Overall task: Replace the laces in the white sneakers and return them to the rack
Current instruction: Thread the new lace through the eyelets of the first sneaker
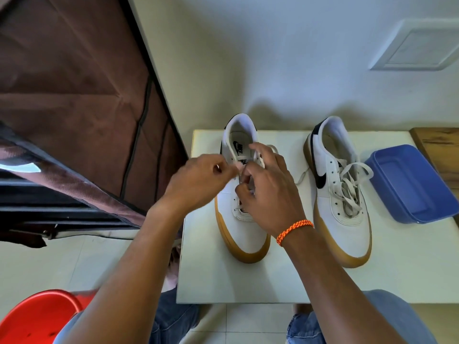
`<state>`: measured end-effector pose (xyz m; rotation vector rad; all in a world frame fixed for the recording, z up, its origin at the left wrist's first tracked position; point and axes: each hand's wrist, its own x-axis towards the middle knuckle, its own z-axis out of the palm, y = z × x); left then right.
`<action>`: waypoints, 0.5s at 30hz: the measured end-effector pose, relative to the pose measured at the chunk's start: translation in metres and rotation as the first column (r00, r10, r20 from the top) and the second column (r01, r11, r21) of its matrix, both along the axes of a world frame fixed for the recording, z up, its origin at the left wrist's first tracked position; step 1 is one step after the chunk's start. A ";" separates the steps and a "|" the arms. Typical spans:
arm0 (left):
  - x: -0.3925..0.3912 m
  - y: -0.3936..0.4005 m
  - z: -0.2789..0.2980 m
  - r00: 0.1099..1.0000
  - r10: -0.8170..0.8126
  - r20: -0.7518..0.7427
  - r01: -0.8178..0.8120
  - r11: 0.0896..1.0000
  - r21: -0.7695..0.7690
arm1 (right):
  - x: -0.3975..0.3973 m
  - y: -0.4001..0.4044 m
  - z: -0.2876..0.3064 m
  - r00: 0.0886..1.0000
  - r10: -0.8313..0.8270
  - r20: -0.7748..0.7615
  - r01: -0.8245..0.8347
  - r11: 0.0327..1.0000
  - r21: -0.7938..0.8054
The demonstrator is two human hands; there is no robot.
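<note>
Two white sneakers with gum soles stand on a white table (248, 279), toes toward me. Both my hands work over the tongue of the left sneaker (238, 229). My left hand (198, 180) pinches a white lace (236, 168) just left of the eyelets. My right hand (268, 189), with an orange bracelet on the wrist, holds the lace over the eyelets with curled fingers and hides most of the lacing. The right sneaker (340, 194) stands alone with a loose white lace (352, 180) threaded through it, one end trailing onto the table.
A blue plastic tub (412, 184) sits on the table right of the sneakers. A brown fabric-covered rack (74, 100) stands at the left. A red stool (37, 316) is at the lower left. A wooden surface (439, 147) borders the table's far right.
</note>
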<state>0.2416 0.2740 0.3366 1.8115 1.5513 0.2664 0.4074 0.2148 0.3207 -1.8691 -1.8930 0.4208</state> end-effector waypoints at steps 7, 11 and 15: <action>0.000 0.005 -0.008 0.992 -0.070 0.103 0.059 0.993 0.104 | 0.003 0.004 -0.007 0.995 0.015 0.101 -0.019 0.999 0.041; -0.002 0.007 -0.003 0.946 0.038 0.323 -0.043 0.999 0.009 | 0.008 0.006 -0.006 0.992 0.029 0.119 -0.030 1.000 0.007; -0.004 0.009 0.009 0.793 0.108 0.599 -0.074 0.994 -0.081 | 0.009 0.006 -0.001 0.998 0.037 0.052 -0.037 0.999 -0.010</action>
